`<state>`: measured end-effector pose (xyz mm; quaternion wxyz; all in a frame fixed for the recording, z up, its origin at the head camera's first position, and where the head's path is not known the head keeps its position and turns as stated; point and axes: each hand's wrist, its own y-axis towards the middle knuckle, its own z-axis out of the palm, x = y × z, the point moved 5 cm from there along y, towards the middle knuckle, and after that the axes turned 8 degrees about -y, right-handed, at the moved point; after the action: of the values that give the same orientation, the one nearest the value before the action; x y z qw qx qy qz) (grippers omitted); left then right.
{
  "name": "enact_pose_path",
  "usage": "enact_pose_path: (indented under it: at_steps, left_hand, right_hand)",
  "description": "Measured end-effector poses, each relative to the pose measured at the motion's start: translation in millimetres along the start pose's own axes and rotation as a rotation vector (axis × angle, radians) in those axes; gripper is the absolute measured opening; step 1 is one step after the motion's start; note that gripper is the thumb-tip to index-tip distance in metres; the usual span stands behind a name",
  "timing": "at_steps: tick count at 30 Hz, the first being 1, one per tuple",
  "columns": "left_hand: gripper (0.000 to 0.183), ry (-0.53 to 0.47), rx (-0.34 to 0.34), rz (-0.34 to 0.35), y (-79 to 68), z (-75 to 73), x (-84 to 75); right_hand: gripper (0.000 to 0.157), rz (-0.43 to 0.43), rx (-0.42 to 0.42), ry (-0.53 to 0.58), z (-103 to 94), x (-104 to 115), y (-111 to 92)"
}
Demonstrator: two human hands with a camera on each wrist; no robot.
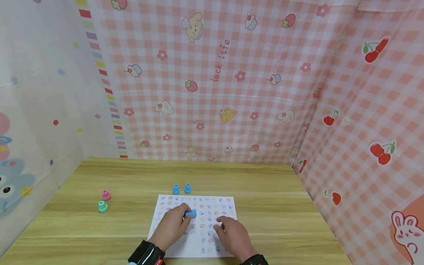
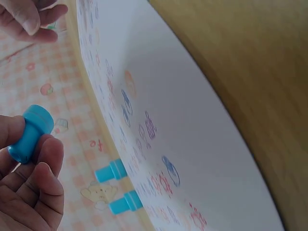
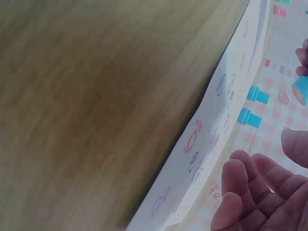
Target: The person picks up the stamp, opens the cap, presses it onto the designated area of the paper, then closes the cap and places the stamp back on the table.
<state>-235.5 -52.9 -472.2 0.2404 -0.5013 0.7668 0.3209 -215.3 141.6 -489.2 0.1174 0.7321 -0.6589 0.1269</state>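
My left hand [image 1: 172,225] pinches a small blue stamp [image 2: 33,132] between thumb and fingers, above the printed sheet. In the right wrist view the held stamp [image 3: 301,90] shows a pinkish end face. Under both hands lies a white sheet of paper [image 1: 185,248] with rows of little red, blue, purple and orange prints. My right hand [image 1: 234,235] hovers over the sheet's right side, its fingers loosely bent and nothing in them. Just beyond the far edge of the paper stand two more blue stamps, one at left [image 1: 176,190] and one at right [image 1: 187,188].
Toward the left of the wooden table [image 1: 271,209] stand a pink stamp [image 1: 106,195] and a green stamp [image 1: 103,207]. Behind the table hangs a pink checked cloth [image 1: 212,92], with cloth walls on both sides.
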Motion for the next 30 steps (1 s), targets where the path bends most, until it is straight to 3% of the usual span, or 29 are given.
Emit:
enact_pose_path:
  at_steps: [8,15,22,30]
  left_hand:
    - [0.011,-0.04,0.068,0.003,-0.8,11.9,-9.5]
    - [0.01,-0.094,0.103,0.041,-3.0,20.4,-18.7]
    - [0.009,-0.131,0.132,0.069,-5.6,29.0,-26.1]
    - [0.007,-0.159,0.14,0.111,-8.6,36.1,-28.7]
  right_hand:
    - [0.028,-0.04,-0.017,0.07,-0.4,4.1,-0.6]
    - [0.031,0.016,0.06,0.237,1.4,7.0,0.6]
    - [0.042,0.025,0.082,0.383,1.2,7.7,-2.2]
    - [0.037,0.034,0.113,0.497,3.0,9.4,-2.8]
